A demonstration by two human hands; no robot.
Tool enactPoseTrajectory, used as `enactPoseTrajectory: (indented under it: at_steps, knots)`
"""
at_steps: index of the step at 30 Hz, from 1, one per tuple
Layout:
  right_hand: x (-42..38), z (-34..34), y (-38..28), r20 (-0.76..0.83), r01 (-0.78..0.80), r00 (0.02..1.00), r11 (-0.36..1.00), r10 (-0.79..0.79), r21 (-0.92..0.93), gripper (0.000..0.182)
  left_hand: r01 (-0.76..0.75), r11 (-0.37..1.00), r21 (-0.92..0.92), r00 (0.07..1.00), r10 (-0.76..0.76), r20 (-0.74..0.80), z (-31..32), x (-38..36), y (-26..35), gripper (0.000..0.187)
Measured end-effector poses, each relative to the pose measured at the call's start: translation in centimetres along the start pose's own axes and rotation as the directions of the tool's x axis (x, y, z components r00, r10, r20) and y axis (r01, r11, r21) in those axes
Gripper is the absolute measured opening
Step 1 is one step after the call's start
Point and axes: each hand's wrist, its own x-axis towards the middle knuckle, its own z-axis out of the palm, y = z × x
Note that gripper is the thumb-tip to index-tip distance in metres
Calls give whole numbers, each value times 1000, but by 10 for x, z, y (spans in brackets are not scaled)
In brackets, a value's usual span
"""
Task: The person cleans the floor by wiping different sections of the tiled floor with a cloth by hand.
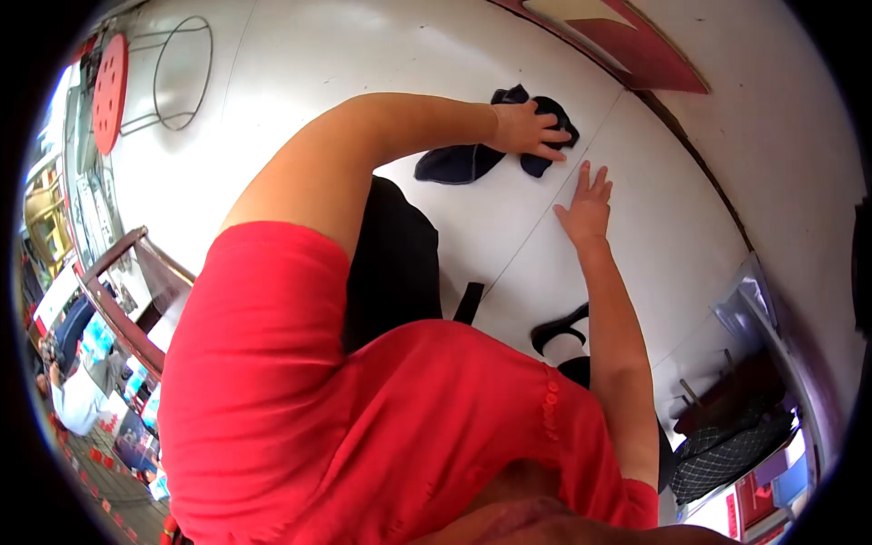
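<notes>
My left hand (529, 130) lies palm down on a dark navy cloth (463, 163), its fingers spread. The cloth is bunched on the white tiled floor (345, 45), with pale stitching along one part; my palm hides its middle. Just right of the cloth, my right hand (588, 207) hovers low over the floor with fingers apart, thumb to the left, holding nothing. Its fingertips are a short way from the cloth's edge.
A red stool (111, 94) with a wire-like metal frame stands at upper left. At left is a brown wooden chair (127, 300). The wall (772, 118) bounds the right side, with a red panel (618, 32) above. A black shoe (559, 329) is below my hands.
</notes>
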Motion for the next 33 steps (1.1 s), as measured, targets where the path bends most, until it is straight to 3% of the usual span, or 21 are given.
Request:
enactPoseTrajectory:
  at_steps: [3, 5, 7, 8, 9, 11, 13, 15, 18, 20, 21, 23, 24, 25, 26, 27, 29, 31, 33]
  knots:
    - [3, -1, -2, 17, -20, 1000, 1000, 20, 12, 108, 255, 956, -149, 950, -276, -145, -16, 15, -11, 59]
    - [2, -4, -5, 18, -26, 999, 1000, 26, 9, 107, 360, 883, -301, 807, -457, -374, -18, 31, -21, 55]
    - [0, -6, -5, 16, -36, 999, 999, 35, 13, 107, 467, 880, -92, 801, -464, -379, -33, 37, -29, 61]
    - [1, -6, -7, 7, -39, 999, 999, 39, 16, 106, 492, 869, -47, 843, -490, -221, -27, 40, -28, 75]
    - [3, -6, -8, 5, -42, 999, 999, 42, 24, 106, 487, 873, -41, 848, -483, -219, -25, 40, -31, 75]
    - [0, -5, -7, -4, -42, 999, 999, 43, 24, 106, 444, 896, -7, 895, -444, -30, -20, 38, -36, 85]
    - [0, -8, -10, 6, -58, 998, 998, 58, 20, 106, 441, 897, 2, 896, -440, -63, -15, 37, -46, 90]
    - [0, -8, -9, 16, -62, 998, 998, 62, 4, 107, 500, 858, -117, 866, -498, 47, -14, 37, -54, 88]
    - [2, -6, -7, 27, -71, 997, 997, 71, 7, 107, 549, 836, -20, 827, -546, -135, 20, -25, -66, 86]
    - [2, -4, -6, 29, -67, 997, 998, 66, 10, 107, 562, 821, -102, 786, -568, -244, 42, -111, -79, 86]
    - [2, -3, -5, 30, -67, 997, 998, 67, 14, 107, 599, 792, -117, 750, -606, -265, 45, -162, -84, 83]
    - [2, -3, -7, 14, -65, 998, 998, 65, -5, 107, 840, 542, -25, 530, -830, -173, 50, -263, -89, 73]
    - [1, -3, -7, 19, -59, 998, 998, 59, -2, 107, 928, 372, -7, 371, -925, -82, 54, -315, -102, 64]
    - [0, -3, -7, 19, -65, 998, 998, 65, -2, 108, 975, 104, 196, 87, -992, 95, 45, -355, -114, 55]
    - [2, -3, -7, 15, -69, 998, 998, 69, -4, 108, 995, -88, 50, -94, -985, 145, 47, -405, -131, 49]
    - [5, -3, -6, 12, -55, 998, 998, 55, -9, 108, 980, -185, 80, -195, -970, 145, 20, -423, -135, 49]
    - [2, 0, -6, 1, -61, 998, 998, 61, 4, 108, 927, -373, -38, -375, -919, -121, 11, -457, -149, 47]
    - [1, -3, -10, 16, -64, 998, 998, 64, 12, 109, 949, -226, -222, -265, -950, -165, -31, -448, -139, 49]
    - [1, -6, -11, 24, -65, 998, 998, 64, 13, 109, 921, 93, -379, -79, -906, -415, -72, -385, -110, 44]
